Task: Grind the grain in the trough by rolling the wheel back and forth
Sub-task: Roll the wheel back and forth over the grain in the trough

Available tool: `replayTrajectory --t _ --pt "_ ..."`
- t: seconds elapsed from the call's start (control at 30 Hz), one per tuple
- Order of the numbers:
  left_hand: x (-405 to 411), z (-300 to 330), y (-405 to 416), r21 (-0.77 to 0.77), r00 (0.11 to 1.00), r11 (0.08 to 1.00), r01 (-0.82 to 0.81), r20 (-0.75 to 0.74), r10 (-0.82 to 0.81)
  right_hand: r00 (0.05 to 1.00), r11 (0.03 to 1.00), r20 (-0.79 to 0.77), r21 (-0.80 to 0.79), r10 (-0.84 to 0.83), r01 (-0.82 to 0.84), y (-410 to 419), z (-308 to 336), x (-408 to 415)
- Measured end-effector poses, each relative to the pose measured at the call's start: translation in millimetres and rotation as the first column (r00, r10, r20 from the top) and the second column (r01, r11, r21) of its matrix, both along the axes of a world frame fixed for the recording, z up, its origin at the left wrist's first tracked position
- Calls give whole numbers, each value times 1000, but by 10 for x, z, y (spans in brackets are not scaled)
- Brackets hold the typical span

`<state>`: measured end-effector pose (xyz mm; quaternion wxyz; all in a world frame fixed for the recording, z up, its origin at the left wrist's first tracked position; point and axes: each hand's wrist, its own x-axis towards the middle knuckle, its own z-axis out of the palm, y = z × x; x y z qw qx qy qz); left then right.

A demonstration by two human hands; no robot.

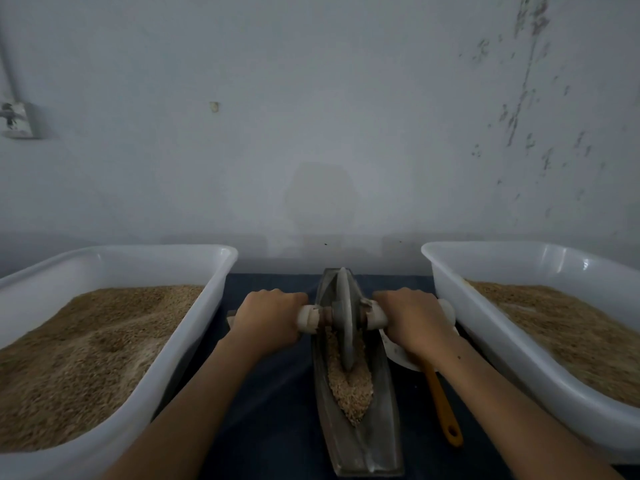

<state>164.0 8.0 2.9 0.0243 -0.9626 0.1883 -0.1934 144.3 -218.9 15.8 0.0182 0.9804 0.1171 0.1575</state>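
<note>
The left hand [268,315] and the right hand [412,317] each grip one end of the axle, holding the wheel [346,320] upright in the trough [360,441], which lies on the dark tabletop [277,393] between two white tubs. If one hand pushes harder, I think the wheel may tilt and throw grain [349,389] over the low rim. The grain looks coarse and pale, piled toward the near end.
</note>
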Motion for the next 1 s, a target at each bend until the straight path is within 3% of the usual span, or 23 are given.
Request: replayTrajectory --t 0.17,0.33,0.47,0.57,0.8,0.9,1.0 --pt "-28 38 -26 1 999 1000 -5 -46 5 998 1000 -59 -5 -3 3 -16 10 17" --pt "-68 157 -27 39 952 999 28 -305 -14 941 998 -340 -55 -1 -19 -53 142 8" --pt "-83 178 -19 35 921 998 45 -389 -28 912 997 -410 -75 -14 -18 -44 184 -13" --pt "-73 147 -17 18 940 999 31 -341 -23 936 997 -352 -81 -12 -17 -35 155 -8" --pt "-30 3 -45 5 999 1000 -31 27 31 999 1000 -48 1 -2 2 -7 19 17" --pt "-27 -2 -40 5 999 1000 -28 39 28 999 1000 -33 13 0 0 -15 5 18" --pt "-25 44 -23 23 998 1000 -11 -55 12 993 999 -116 -36 -3 -1 -27 48 23"
